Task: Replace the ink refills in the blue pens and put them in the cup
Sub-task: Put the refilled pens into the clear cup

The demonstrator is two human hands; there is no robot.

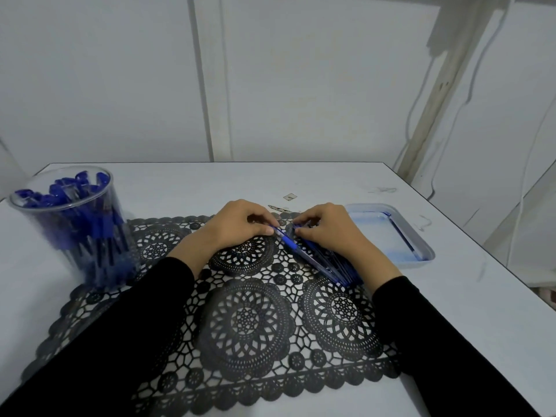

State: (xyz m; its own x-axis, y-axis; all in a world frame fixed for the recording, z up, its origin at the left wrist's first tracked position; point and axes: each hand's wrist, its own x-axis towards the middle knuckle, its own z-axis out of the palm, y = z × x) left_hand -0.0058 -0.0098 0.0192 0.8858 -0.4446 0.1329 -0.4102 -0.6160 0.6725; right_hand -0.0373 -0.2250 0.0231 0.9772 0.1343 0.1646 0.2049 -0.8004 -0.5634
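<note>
A clear cup (70, 227) at the left of the table holds several blue pens. A row of blue pens (326, 260) lies on the black lace mat (246, 320), right of centre, partly under my right wrist. My left hand (240, 225) pinches the top end of one blue pen (287, 240) from the row. My right hand (326, 227) rests on the upper ends of the pens, fingertips curled down onto them. Whether it grips one pen is hidden by the fingers.
A shallow light-blue tray (418, 236) sits right of the pens, with a thin blue refill along its inner right side. Small scraps (290, 196) lie on the white table beyond my hands. The table's right edge is close to the tray.
</note>
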